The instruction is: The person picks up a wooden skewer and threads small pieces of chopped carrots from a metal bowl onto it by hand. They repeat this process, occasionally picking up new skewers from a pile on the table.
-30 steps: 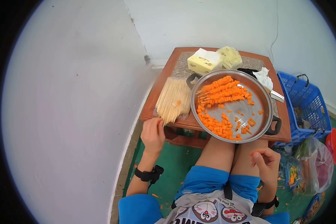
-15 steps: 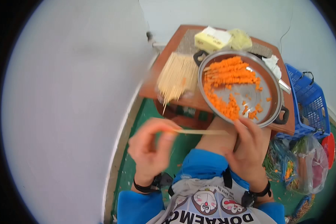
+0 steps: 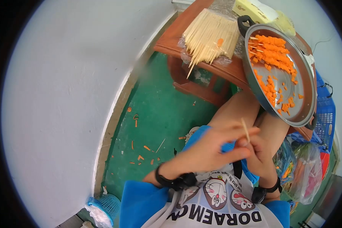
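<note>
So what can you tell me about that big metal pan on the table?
The pan is wide, round and shallow, of shiny silver metal, with dark loop handles at opposite rims. It sits on the wooden table, its near edge jutting over the person's knees. Inside lie carrot skewers at the far side and loose carrot cubes along the near side. No hand touches it.

Open green floor (image 3: 159, 114) lies left of the knees, bounded left by the white wall (image 3: 64, 95). Far side: the wooden surface (image 3: 220, 68) is crowded by a skewer bundle (image 3: 209, 36) and a steel pan (image 3: 281, 72); bags (image 3: 304, 167) block the right.
</note>
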`<state>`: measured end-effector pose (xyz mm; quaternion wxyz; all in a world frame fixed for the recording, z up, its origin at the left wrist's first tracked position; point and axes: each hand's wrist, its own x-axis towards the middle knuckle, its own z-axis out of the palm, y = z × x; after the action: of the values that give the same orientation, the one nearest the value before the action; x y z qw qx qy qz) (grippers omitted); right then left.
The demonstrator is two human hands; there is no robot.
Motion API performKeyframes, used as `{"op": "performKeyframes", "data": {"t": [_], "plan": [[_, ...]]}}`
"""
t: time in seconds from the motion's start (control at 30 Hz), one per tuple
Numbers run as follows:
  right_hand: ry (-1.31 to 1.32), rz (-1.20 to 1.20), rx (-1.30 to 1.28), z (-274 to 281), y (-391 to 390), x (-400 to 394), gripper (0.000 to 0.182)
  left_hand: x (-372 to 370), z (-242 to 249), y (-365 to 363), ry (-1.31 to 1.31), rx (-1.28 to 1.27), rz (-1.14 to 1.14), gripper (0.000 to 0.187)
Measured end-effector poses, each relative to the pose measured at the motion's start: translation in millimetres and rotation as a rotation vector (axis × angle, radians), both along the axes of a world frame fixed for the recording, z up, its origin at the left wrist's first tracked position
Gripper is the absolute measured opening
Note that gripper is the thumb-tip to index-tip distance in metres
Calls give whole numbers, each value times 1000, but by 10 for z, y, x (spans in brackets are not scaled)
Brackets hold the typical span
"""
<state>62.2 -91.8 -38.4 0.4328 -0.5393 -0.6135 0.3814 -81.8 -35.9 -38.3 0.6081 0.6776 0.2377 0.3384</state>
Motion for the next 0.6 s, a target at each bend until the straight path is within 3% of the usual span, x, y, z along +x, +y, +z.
{"op": "performKeyframes", "data": {"t": [0.07,0.13,0.17,0.23,0.3,0.4,0.47,0.53,0.6], "plan": [[17,83,69,-21,-19,-7,18,158,-136,-59,-83,-6,-63,26],[84,0,-307,54,-65,62,20,251,-172,-55,-237,-26,8,22],[69,-26,-300,68,-72,71,20,252,-155,-70,-256,-23,-16,22],[1,88,-291,90,-96,85,22,204,-45,-70,-254,-380,159,26],[16,118,-321,127,-143,103,25,219,-101,-9,-397,-366,292,29],[44,116,-289,89,-187,108,27,322,38,-127,-349,-346,81,30],[43,133,-235,167,-216,152,28,403,-60,-201,-390,-300,139,30],[-433,161,-106,415,-228,211,27,370,-111,-194,-427,-254,213,31],[-544,4,10,639,-238,426,19,152,-124,-70,-385,-490,230,33]]}}
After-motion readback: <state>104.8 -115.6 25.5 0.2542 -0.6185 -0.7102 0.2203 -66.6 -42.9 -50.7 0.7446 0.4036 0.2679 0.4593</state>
